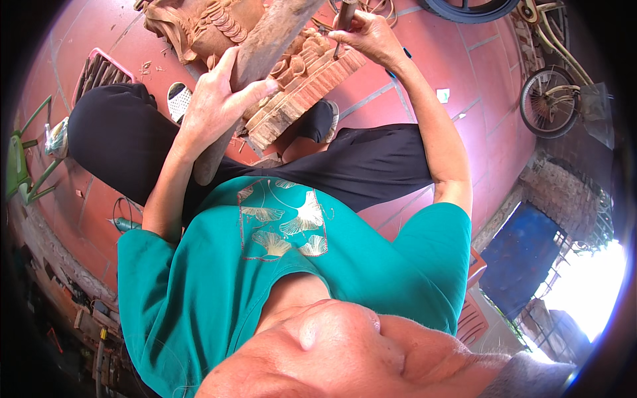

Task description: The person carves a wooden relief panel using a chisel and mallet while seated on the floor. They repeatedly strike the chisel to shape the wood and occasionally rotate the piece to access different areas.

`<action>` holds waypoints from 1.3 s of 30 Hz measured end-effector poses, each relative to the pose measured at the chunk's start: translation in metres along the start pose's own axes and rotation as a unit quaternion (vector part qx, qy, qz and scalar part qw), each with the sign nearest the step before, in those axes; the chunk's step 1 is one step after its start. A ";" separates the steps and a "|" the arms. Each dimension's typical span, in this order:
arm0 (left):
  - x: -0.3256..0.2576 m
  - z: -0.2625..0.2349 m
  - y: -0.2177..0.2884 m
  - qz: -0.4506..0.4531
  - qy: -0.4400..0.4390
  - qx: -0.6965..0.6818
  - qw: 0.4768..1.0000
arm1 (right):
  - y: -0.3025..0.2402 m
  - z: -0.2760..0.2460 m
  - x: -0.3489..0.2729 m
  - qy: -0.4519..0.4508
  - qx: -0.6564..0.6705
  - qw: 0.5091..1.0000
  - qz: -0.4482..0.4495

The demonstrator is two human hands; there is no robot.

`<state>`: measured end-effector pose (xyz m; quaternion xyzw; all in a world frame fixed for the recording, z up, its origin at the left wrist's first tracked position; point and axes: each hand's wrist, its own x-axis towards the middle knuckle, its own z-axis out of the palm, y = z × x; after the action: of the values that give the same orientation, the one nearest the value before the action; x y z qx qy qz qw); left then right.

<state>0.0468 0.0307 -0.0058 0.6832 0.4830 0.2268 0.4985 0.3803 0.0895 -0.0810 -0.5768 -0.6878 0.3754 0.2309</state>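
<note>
Red floor tiles (pixel 488 99) with pale joints lie beneath a worker's black trousers (pixel 109 129), with a spoked bicycle wheel (pixel 550 104) at the far right. Before the trousers sits a carved wooden block (pixel 308 93): reddish brown, its near side cut in parallel stepped mouldings, its upper face crowded with rough, rounded relief. Beyond, a drapery-like carving (pixel 176 30) bears overlapping discs; whether both form one piece cannot be told. Left hand (pixel 215 99): grasping a thick, greyish wooden club (pixel 272 43), aslant beside the block. Right hand (pixel 371 40): fingers pinching a slim, dark chisel (pixel 344 16), its tip near the block's right end
</note>
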 end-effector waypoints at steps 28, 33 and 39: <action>-0.003 -0.014 -0.006 -0.038 0.030 -0.134 0.990 | -0.024 -0.033 -0.010 0.009 0.242 0.970 0.026; -0.003 -0.015 -0.010 -0.035 0.064 -0.246 0.967 | -0.020 -0.034 -0.003 -0.031 0.239 0.970 0.008; -0.001 -0.023 -0.004 -0.071 0.114 -0.294 0.946 | -0.027 -0.026 -0.002 -0.062 0.218 0.973 0.044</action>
<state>0.0262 0.0404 0.0000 0.4399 0.4959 0.3990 0.6335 0.3834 0.0922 -0.0439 -0.5183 -0.5763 0.5606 0.2912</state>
